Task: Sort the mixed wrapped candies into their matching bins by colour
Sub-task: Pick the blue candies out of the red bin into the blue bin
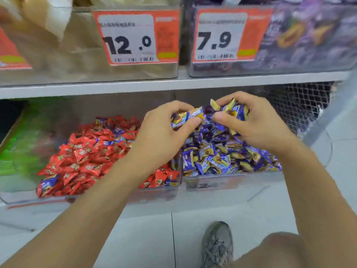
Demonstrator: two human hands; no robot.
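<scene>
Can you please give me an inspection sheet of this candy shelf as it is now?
Surface: grey shelf above the bins, tiled floor below.
Job's things: red bin full of red candies, with several purple strays; purple bin holds purple candies.
Clutter: nothing seen.
Grippers: left hand and right hand each grip purple candies above the purple bin.
Cables: nothing seen.
Surroundings: price tags 12.0 and 7.9, green box, wire mesh, shoe.
</scene>
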